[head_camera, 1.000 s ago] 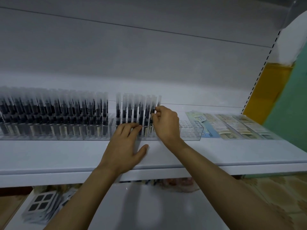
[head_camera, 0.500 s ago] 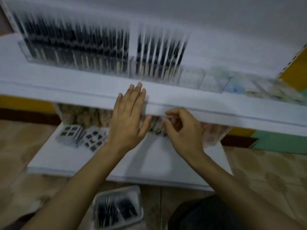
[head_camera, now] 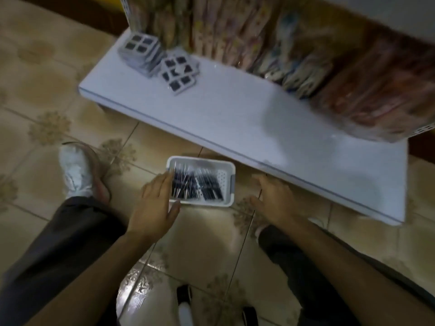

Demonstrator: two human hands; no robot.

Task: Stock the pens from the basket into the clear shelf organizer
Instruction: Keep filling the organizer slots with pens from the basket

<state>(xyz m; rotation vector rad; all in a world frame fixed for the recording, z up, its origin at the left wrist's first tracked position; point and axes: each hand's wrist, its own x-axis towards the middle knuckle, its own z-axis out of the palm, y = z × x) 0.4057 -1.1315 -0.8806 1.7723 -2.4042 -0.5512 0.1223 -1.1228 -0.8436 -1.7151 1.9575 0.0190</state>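
Since prev. frame, both hands have come down from the upper shelf edge to floor level, and the view now looks down at the floor.

1. Task item: the black-and-clear pens [head_camera: 200, 184] lie loose in a heap inside the small white rectangular plastic basket [head_camera: 231, 184]. The basket sits on the beige patterned tile floor [head_camera: 47, 90], just beside the front edge of the low white bottom shelf [head_camera: 235, 118].
2. L hand [head_camera: 155, 205]: fingers straight and released, holding nothing. Fingertips overlap the basket's left rim and the thumb lies near its near rim. Contact can't be confirmed (motion blur).
3. R hand [head_camera: 274, 198]: to the right of the basket, apart from it, above the floor. Fingers spread, released, holding nothing.
4. Bottom shelf contents: two stacks of grey square packs with dark squares [head_camera: 141, 52] at the left end, and a row of colourful upright wrapped packets [head_camera: 306, 55] along the back. Print too blurred to read.
5. Person: dark trousers [head_camera: 58, 243] on both legs and a white sneaker [head_camera: 75, 170] left of the basket.
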